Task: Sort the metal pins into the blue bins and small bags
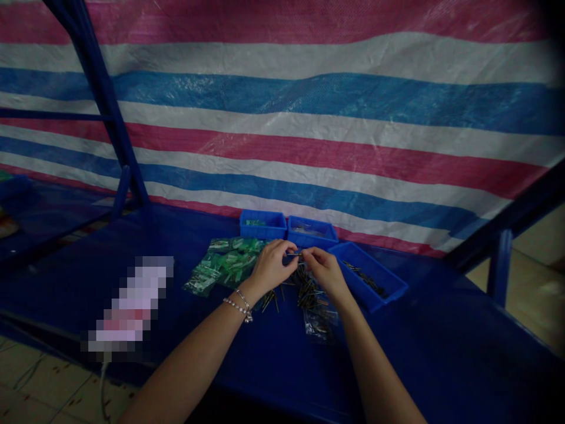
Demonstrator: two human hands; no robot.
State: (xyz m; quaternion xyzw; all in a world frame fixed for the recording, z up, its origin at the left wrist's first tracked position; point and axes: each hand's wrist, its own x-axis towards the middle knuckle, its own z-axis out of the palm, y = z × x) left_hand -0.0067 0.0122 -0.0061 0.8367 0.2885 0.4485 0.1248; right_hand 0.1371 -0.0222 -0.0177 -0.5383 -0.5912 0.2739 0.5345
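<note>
From my head camera I look down on both hands, low in the middle of the frame, above a blue desk [424,353]. The left hand [272,266] and right hand [324,272] are nearly closed, their fingertips pinched and facing each other, with a thin metal pin [295,254] spanning the small gap between them; I can't tell which hand grips it more firmly. Just below lies a loose heap of dark pins [306,291], running onto a clear plastic bag [320,325]. Green plastic packets [225,261] lie left of the left hand. Behind the hands sit a left blue bin [263,224] and a right blue bin [312,231], and a blue tray [366,275] holding dark pieces sits just beside the right hand. A beaded bracelet [238,307] circles the left wrist. A striped tarp [282,118] fills the upper frame, and a pixelated pink object [128,306] lies at lower left.
</note>
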